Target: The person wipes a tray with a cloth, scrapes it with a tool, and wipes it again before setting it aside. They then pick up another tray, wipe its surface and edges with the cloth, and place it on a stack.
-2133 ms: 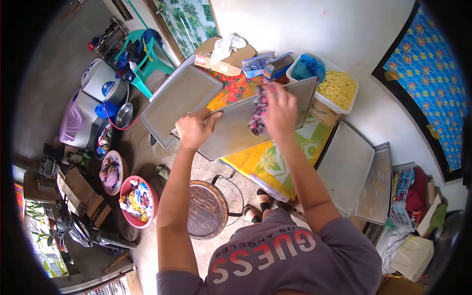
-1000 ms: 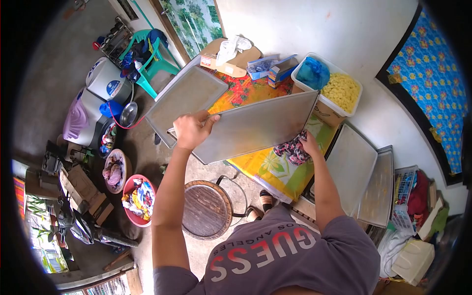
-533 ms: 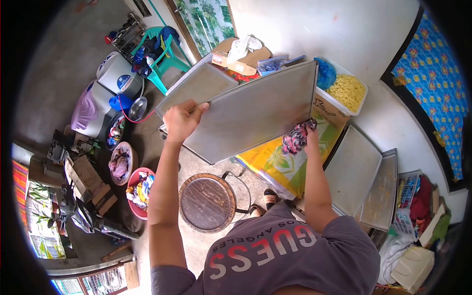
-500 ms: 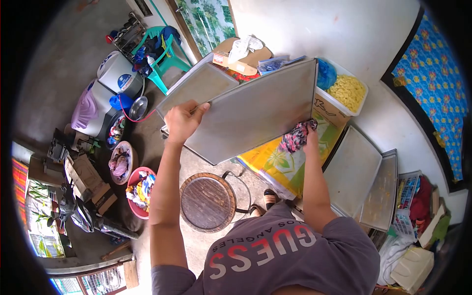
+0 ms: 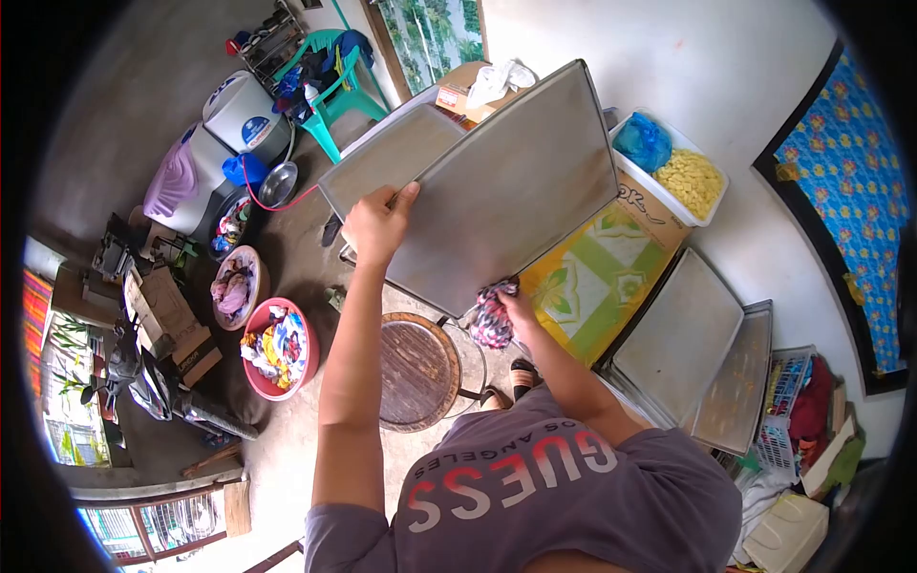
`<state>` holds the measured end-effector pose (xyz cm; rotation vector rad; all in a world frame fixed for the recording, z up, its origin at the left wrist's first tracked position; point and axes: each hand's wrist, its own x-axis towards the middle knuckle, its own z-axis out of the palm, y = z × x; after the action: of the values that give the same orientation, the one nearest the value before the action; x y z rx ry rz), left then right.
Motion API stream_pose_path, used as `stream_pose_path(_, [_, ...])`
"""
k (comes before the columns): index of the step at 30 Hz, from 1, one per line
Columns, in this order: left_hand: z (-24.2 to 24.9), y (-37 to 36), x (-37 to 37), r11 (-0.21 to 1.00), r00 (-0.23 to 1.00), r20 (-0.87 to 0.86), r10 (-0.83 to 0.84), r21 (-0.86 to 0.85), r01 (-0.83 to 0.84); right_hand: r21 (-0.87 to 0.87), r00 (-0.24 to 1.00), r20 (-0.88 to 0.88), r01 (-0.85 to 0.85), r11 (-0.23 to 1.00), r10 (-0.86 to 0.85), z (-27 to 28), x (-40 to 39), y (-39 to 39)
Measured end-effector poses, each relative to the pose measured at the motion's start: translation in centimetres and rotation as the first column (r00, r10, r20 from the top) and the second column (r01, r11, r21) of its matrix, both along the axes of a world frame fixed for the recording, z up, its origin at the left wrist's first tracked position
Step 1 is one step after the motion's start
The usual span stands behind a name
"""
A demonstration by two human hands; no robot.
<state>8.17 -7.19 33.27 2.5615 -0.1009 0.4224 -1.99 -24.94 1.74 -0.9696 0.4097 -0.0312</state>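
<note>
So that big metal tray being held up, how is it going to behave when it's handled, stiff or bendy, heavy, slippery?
The metal tray probably stays stiff: it is tilted up, gripped by the left hand at one edge, and shows no sag. It seems fairly light for its size, since that one hand carries most of it. Its smooth surface may be slippery; the right hand presses a patterned cloth at the lower corner.

- You get even daylight, bright, soft shadows only.
- Brightest spot: white wall [image 5: 707, 57] top right, slightly washed out.
- Tray [image 5: 516, 186] shows dull sheen, no hard glare.
- Heavy fisheye: edges curve, black vignette in corners.
- Centre sharp; rim details small and soft.
</note>
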Motion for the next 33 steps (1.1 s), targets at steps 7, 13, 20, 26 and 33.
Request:
stream_pose_path(7, [-0.6, -0.6, -0.9, 0.998, 0.998, -0.040, 0.057, -0.038, -0.059, 0.342, 0.989, -0.043, -0.122, 0.932, 0.145, 0.5, -2.2, 5.6])
stream_pose_path(13, [-1.6, -1.6, -3.1, 0.998, 0.995, -0.072, 0.067, 0.001, -0.067, 0.648, 0.948, -0.316, 0.180, 0.740, 0.047, -0.8, -0.3, 8.1])
stream_pose_path(20, [-3.7, -2.3, -4.9, 0.994, 1.000, 0.002, 0.002, -0.109, -0.002, 0.876, 0.973, 0.033, -0.139, 0.462, 0.229, 6.5, 0.8, 11.4])
stream_pose_path(26, [-3.8, -1.8, -5.1, 0.995, 0.999, 0.030, -0.030, -0.090, 0.033, 0.618, 0.911, 0.073, -0.361, 0.698, 0.406, 15.4, -0.4, 15.3])
stream_pose_path(33, [-3.9, -1.7, -5.8, 0.994, 0.998, -0.001, -0.068, -0.086, 0.067, -0.633, 0.585, 0.328, -0.447, 0.632, 0.742, 12.4, 2.1, 16.9])
